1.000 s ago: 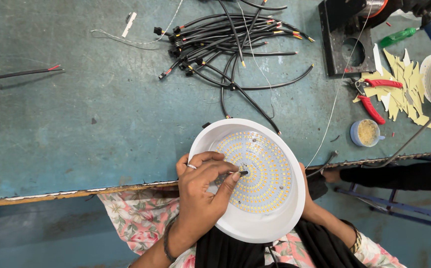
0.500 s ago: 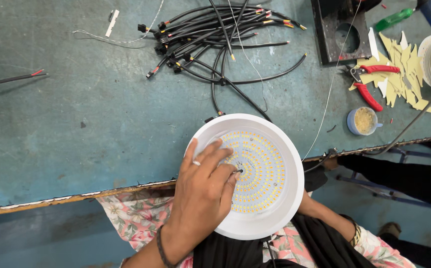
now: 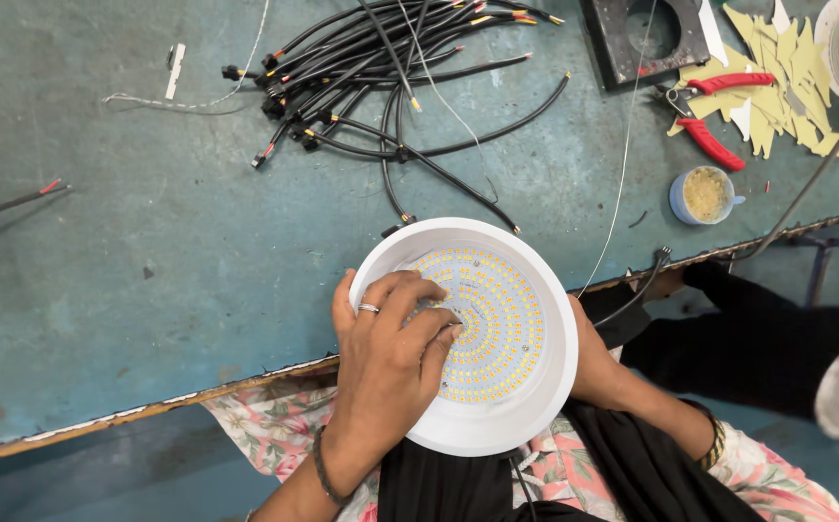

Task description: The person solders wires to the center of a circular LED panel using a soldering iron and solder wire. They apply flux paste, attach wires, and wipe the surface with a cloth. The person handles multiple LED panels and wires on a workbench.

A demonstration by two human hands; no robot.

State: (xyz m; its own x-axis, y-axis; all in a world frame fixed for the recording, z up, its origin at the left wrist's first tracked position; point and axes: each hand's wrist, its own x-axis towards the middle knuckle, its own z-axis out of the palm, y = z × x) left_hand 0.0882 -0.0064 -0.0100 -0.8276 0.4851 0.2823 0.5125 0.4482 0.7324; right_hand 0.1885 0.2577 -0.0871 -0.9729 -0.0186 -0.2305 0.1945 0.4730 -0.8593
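A round white lamp housing with a disc of small yellow LEDs inside is held over my lap, against the table's front edge. My left hand, with a ring on one finger, lies across its left side. The thumb runs along the rim and the curled fingers press on the LED disc near its middle. My right hand is mostly hidden behind the housing's right side. Only its wrist and forearm show, pressed against the wall of the lamp.
A bundle of black cables lies at the back of the blue-green table. Red-handled pliers, yellow paper scraps, a small blue cup of paste and a black square fixture are at the right. Someone's dark sleeve reaches in beside the edge.
My left fingers have spread lower over the LED disc. The thin dark piece seen between them earlier no longer shows. The view has shifted slightly.
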